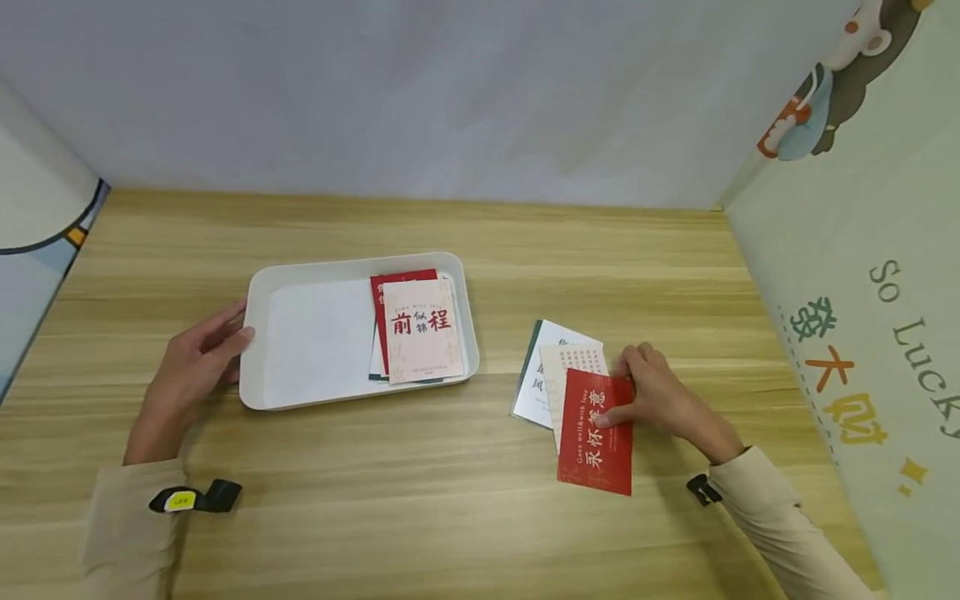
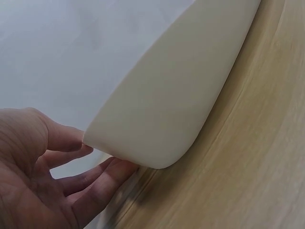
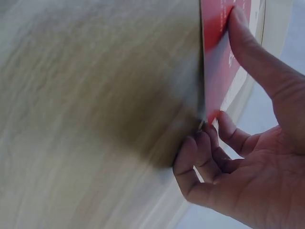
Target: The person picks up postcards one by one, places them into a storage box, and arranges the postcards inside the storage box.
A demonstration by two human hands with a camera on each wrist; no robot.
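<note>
My left hand [image 1: 197, 360] grips the left end of a shallow white tray [image 1: 251, 350]; in the left wrist view its thumb is at the rim and the fingers lie along the lower edge. My right hand [image 1: 654, 396] holds a red card [image 1: 581, 442] with white Chinese writing. Its thumb lies on the printed face, while curled fingers meet the card's edge in the right wrist view. Partly covered by the red card are a cream card [image 1: 573, 358] with small print and a white card [image 1: 531, 396] with a dark green edge.
Inside the tray's right end lies a pale pink card [image 1: 422, 350] with red and dark characters, overlapping another red card [image 1: 405, 276] and others mostly hidden. A wooden table [image 1: 375, 500] carries everything. A grey wall [image 1: 412, 100] stands behind, and a printed pale green wall [image 1: 862, 275] stands right.
</note>
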